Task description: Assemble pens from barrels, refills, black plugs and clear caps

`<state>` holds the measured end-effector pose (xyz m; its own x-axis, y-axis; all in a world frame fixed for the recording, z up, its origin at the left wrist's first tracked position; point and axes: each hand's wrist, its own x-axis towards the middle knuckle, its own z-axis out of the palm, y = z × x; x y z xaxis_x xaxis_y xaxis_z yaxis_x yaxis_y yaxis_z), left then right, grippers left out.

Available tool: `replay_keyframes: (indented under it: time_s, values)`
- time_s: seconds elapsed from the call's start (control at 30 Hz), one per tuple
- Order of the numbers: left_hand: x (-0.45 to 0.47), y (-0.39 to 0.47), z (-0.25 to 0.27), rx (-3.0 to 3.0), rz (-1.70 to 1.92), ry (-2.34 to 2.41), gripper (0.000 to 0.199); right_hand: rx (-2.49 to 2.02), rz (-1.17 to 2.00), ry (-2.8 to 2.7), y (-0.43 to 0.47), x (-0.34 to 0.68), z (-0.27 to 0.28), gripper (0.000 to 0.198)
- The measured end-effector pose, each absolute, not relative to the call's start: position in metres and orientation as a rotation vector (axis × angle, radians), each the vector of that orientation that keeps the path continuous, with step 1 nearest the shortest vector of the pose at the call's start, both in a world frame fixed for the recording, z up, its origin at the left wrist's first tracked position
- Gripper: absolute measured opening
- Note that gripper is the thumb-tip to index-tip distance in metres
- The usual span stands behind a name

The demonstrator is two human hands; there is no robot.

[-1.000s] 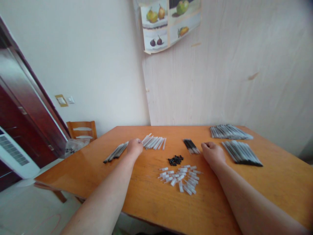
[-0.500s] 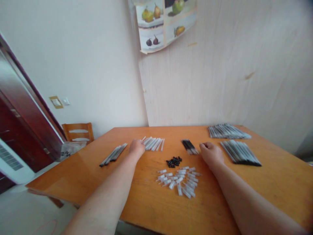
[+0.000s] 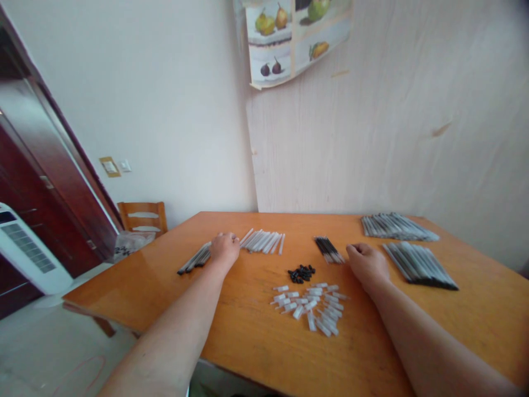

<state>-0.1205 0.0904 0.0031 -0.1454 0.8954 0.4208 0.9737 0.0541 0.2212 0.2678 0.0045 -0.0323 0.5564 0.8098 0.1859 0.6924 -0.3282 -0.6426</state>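
Observation:
My left hand (image 3: 225,249) lies between a row of grey pens with black ends (image 3: 193,260) and a group of white plastic tubes (image 3: 263,241). Its fingers are curled together and cover the upper ends of the pens; what they hold, if anything, is hidden. My right hand (image 3: 367,263) rests on the table as a loose fist, with nothing visible in it. Just left of that fist lies a bundle of dark pen refills (image 3: 328,250). Small black caps (image 3: 301,273) and translucent white tip pieces (image 3: 316,306) are piled between my forearms.
Two stacks of grey pens, a far one (image 3: 397,226) and a nearer one (image 3: 420,266), lie on the right of the wooden table (image 3: 256,342). A chair (image 3: 142,216) with a plastic bag (image 3: 131,242) stands beyond the left edge. A wall closes off the back.
My left hand has moved left, away from the white tubes and over the ends of the grey pens. The right fist stays beside the refills. The view has turned slightly left.

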Motion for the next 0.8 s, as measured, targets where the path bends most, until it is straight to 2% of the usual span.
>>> replay_keyframes:
  time_s: [0.33,0.47,0.8]
  values:
    - [-0.190,0.080,-0.003,-1.757,-0.382,-2.308,0.047,-2.097,0.203,-1.247,0.005,0.271,-0.034,0.043]
    - [-0.197,0.079,-0.006,-1.839,-0.218,-2.361,0.044,-2.079,0.203,-1.275,0.006,0.272,-0.034,0.045]
    - [-0.188,0.042,-0.014,-1.982,-0.191,-2.202,0.043,-2.063,0.169,-1.275,0.010,0.277,-0.040,0.046]
